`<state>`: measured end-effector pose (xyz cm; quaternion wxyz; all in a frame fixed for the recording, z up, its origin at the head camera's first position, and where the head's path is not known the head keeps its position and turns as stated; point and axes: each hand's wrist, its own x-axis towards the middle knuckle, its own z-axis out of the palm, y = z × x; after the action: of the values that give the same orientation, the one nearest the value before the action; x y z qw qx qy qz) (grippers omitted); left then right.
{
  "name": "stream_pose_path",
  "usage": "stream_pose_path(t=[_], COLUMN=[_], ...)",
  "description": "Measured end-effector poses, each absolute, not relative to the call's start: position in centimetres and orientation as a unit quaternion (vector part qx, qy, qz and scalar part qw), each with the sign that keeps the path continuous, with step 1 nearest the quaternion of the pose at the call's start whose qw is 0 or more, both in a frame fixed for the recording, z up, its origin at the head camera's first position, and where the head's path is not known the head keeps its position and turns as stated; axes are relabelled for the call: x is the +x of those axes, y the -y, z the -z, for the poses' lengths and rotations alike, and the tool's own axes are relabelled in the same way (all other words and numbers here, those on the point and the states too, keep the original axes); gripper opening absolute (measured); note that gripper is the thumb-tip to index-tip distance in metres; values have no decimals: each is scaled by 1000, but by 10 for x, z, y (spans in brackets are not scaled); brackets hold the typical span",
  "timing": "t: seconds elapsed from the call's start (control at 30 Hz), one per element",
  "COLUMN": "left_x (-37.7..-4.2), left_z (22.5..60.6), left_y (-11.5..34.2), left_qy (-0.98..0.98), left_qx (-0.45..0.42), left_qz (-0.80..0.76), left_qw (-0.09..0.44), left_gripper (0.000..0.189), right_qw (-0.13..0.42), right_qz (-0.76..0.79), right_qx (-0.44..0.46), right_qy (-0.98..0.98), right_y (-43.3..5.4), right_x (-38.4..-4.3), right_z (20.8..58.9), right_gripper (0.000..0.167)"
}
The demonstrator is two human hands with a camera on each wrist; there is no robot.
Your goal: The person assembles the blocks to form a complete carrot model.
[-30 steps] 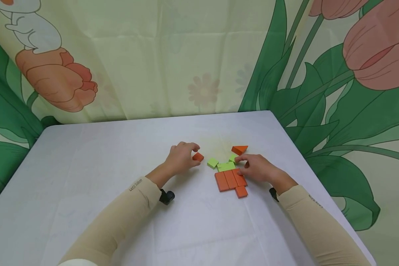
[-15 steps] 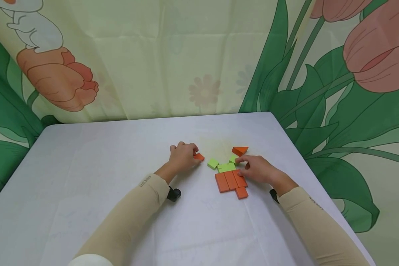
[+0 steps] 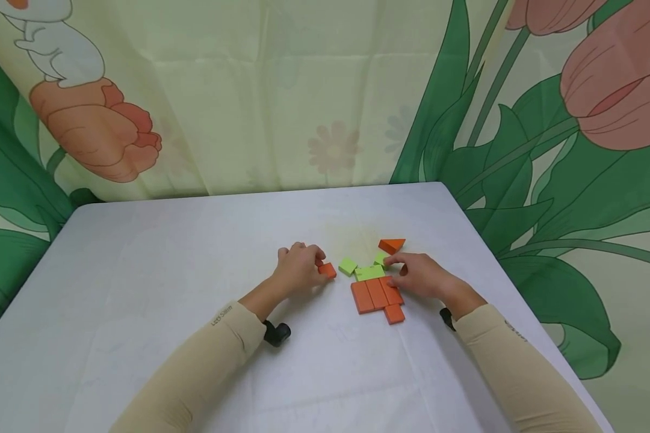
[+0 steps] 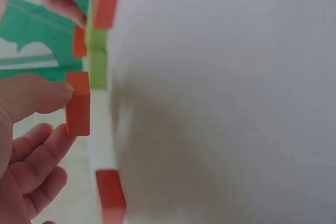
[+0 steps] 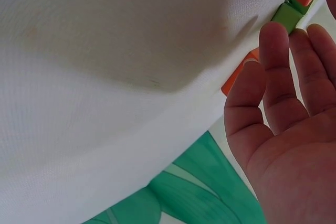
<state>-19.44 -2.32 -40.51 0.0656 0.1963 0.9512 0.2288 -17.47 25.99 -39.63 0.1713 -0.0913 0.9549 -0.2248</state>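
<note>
My left hand [image 3: 300, 269] pinches a small orange block [image 4: 77, 106] between thumb and finger, left of the other blocks. My right hand [image 3: 418, 273] reaches in from the right with relaxed fingers. Its fingertips [image 5: 274, 31] are right at a small green block [image 3: 379, 258], and its thumb overlaps the right end of a row of three orange rectangular blocks [image 3: 369, 296]. Above that row lies a green notched block [image 3: 369, 273], with another small green block [image 3: 348, 266] at its upper left. A small orange block [image 3: 394, 313] adjoins the row's lower right.
An orange triangular block [image 3: 392, 245] lies beyond the right fingers. In the left wrist view, a further orange block [image 4: 111, 195] sits on the white tablecloth [image 3: 195, 252] below the pinched one. A curtain with printed flowers [image 3: 333, 147] hangs behind the table.
My left hand has closed its fingers on the small orange block and drawn it slightly nearer and to the right. The right hand stays almost still.
</note>
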Motion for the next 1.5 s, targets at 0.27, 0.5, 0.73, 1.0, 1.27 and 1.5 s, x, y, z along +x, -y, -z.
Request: stream_pose_path(t=[0.27, 0.5, 0.73, 1.0, 1.27, 1.5], left_x=[-158, -135, -121, -112, -113, -119], left_z=[399, 404, 407, 412, 415, 416], left_y=[7, -17, -37, -46, -46, -44], left_qy=[-924, -927, -921, -917, -920, -920], left_qx=[262, 294, 319, 330, 332, 321], left_qz=[-270, -224, -214, -216, -198, -210], left_qw=[64, 68, 63, 55, 60, 74], left_gripper=[37, 34, 30, 30, 34, 43], right_qw=[170, 168, 164, 162, 163, 160], right_qz=[224, 227, 232, 239, 239, 231], right_qx=[-92, -91, -93, -92, -96, -104], right_qy=[-955, -955, -954, -953, -953, -954], right_y=[-260, -259, -261, -260, -262, -263], right_x=[-175, -174, -173, -174, -175, -176], right_z=[396, 396, 397, 397, 398, 398], right_gripper=[45, 44, 44, 44, 43, 44])
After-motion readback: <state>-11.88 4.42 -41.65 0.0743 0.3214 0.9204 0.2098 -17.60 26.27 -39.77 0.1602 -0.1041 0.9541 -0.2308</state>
